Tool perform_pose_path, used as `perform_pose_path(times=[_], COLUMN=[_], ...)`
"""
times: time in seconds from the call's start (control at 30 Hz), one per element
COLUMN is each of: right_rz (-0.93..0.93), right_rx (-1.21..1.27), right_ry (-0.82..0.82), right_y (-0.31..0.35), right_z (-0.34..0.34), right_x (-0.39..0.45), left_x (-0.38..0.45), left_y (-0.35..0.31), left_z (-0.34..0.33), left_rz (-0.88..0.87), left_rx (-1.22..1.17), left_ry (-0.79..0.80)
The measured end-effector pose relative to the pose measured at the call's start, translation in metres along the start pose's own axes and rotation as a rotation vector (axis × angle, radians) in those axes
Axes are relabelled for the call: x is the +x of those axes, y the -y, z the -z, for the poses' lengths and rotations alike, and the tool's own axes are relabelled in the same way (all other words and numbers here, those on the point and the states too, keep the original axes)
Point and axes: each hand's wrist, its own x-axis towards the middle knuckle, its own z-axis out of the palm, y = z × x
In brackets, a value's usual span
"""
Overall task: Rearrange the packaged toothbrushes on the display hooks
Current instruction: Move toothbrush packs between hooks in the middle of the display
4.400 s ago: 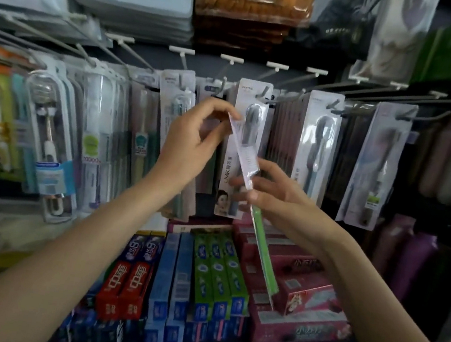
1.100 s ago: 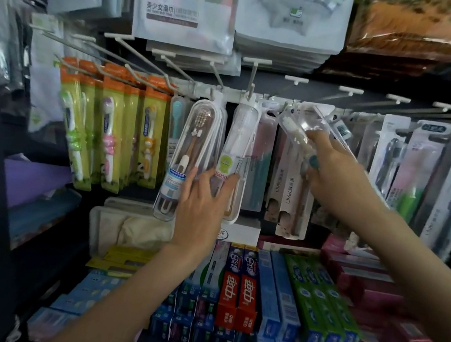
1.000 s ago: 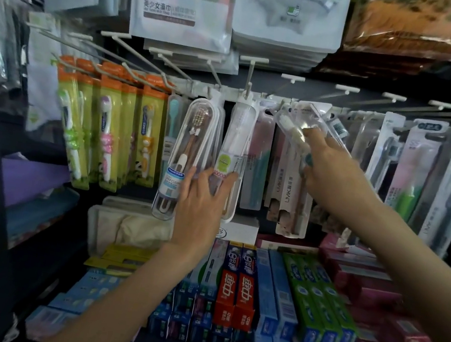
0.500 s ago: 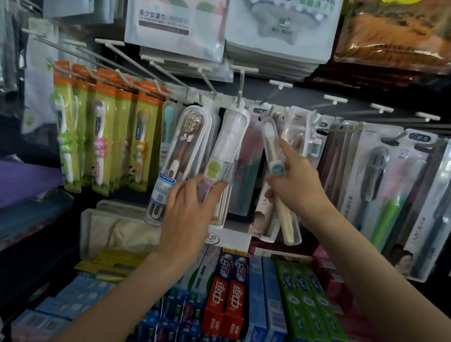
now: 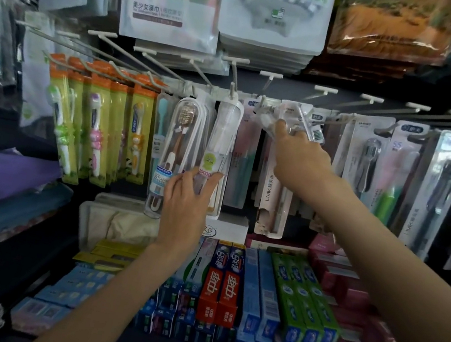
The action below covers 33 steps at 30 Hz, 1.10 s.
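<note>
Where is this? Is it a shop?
Most likely yes, a shop's toiletries aisle. Packaged toothbrushes hang in rows on display hooks, boxed toothpaste is stacked on the shelf below, and bagged bath towels hang above.

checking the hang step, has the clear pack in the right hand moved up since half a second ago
Yes. The clear toothbrush pack in the right hand has risen from beside the LMK packs to the hook tips.

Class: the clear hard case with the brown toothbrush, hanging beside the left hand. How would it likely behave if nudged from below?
The clear case hangs from one hook, so it would probably swing. Its moulded shell looks stiff, unlikely to bend. Smooth glossy plastic may feel slippery.
</note>
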Motion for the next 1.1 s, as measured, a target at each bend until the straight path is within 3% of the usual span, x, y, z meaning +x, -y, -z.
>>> perform_pose_path(times=[0.37,0.57,0.7,0.77,0.87,0.97,1.1], right_rz=[0.086,0.105,0.044,0.054,0.001,-0.038,-0.075], right_rx=[0.642,0.333,0.308,0.464,0.901,1.221,1.408], right_ry=[0.12,0.015,-0.028,0.018,0.111,0.066,0.0], right_y=[-0.016,-0.013,-0.005,-0.002,0.004,0.014,0.018], right_z=[-0.004,-0.006,-0.016,-0.019,-0.029,-0.042,-0.054], right_x=[0.003,0.005,0.005,0.008,0.003,-0.005,-0.007], left_x=[0.001,0.001,0.002,0.002,0.001,-0.001,-0.001], left_y=[-0.008,-0.006,-0.009,-0.01,-0.009,-0.004,-0.001], left_z=[0.006,0.003,0.001,0.001,0.002,0.004,0.007], left_rz=[0.032,0.03,0.044,0.05,0.05,0.029,0.017], left_rx=[-0.042,-0.05,-0.049,-0.054,-0.071,-0.063,-0.057], left_ry=[0.073,0.067,0.053,0.058,0.061,0.05,0.045])
